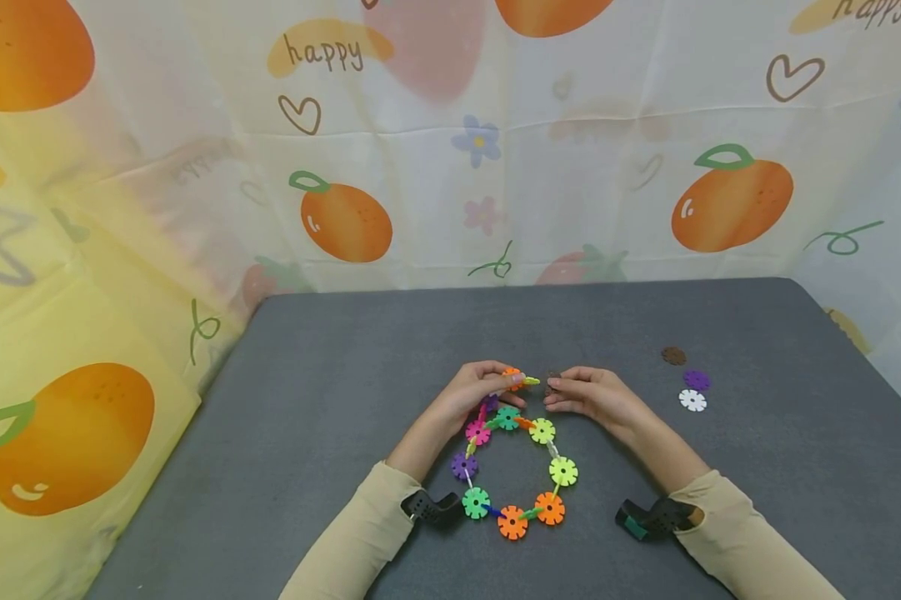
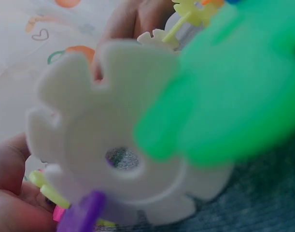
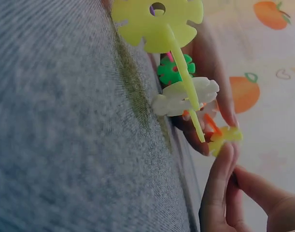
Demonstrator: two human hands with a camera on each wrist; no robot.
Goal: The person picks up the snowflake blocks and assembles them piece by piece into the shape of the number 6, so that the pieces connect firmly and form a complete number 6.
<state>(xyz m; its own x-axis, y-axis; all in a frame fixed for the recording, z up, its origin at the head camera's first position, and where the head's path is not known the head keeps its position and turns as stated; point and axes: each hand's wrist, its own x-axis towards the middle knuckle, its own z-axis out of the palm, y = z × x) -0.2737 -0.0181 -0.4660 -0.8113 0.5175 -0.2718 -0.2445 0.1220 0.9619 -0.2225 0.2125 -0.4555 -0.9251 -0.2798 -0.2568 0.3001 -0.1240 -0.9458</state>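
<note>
My left hand [image 1: 480, 390] pinches an orange notched snowflake disc [image 1: 512, 379], with a yellow disc [image 1: 531, 381] slotted edge-on to its right side. A small gap away, my right hand [image 1: 593, 396] pinches a brown disc [image 1: 551, 383] between thumb and fingers, largely covered by them. Below the hands lies a loop of linked discs in many colours, among them a purple disc [image 1: 463, 466], an orange disc [image 1: 513, 522] and a yellow disc [image 1: 563, 471]. A pink and purple run leads from the loop toward my left hand. A blurred white disc [image 2: 128, 193] fills the left wrist view.
Loose on the grey table [image 1: 330, 350], at the right, lie a brown disc [image 1: 673, 356], a purple disc [image 1: 697, 380] and a white disc [image 1: 693, 401]. A printed cloth [image 1: 420, 150] hangs behind the table. Black straps [image 1: 656, 517] circle both wrists.
</note>
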